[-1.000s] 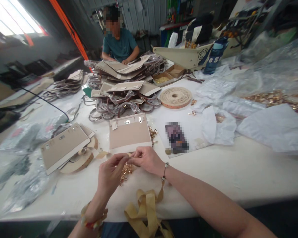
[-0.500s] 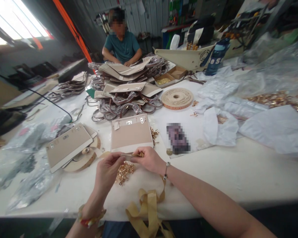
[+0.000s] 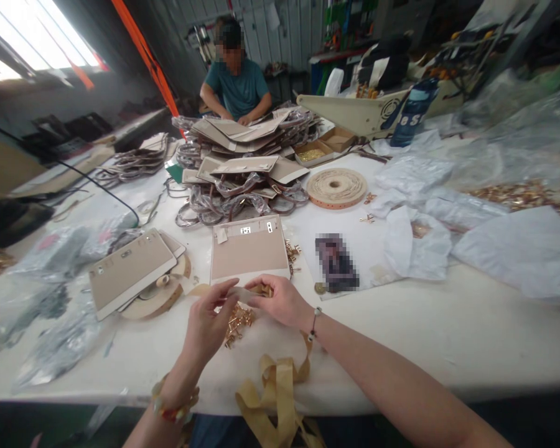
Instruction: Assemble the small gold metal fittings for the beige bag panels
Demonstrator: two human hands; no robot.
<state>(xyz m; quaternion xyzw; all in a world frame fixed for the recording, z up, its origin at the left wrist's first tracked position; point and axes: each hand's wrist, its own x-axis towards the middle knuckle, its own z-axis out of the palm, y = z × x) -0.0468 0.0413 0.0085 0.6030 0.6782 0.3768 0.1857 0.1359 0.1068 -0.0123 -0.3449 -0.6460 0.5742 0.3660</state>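
My right hand (image 3: 282, 303) is closed in a pinch on a narrow tan strip (image 3: 243, 295). My left hand (image 3: 206, 323) has the strip between thumb and fingers, in a looser hold. Part of the strip is hidden by the fingers. Beneath the hands lies a pile of small gold metal fittings (image 3: 238, 323). A long yellowish ribbon (image 3: 284, 386) hangs in loops from below my right hand over the table's front edge. Just beyond the hands, a flat beige panel (image 3: 249, 252) with metal fittings along its far edge lies on the table.
Left stand stacked panels (image 3: 130, 267) on a strap roll (image 3: 152, 305). Farther off are heaped panels with wrapped handles (image 3: 242, 165), another strap roll (image 3: 336, 186) and a blue bottle (image 3: 413, 115). A phone (image 3: 336, 262) lies right. A person (image 3: 236, 87) sits opposite.
The fingers of my left hand have loosened and spread a little around the strip. My right hand keeps its pinch. The whole view has shifted slightly.
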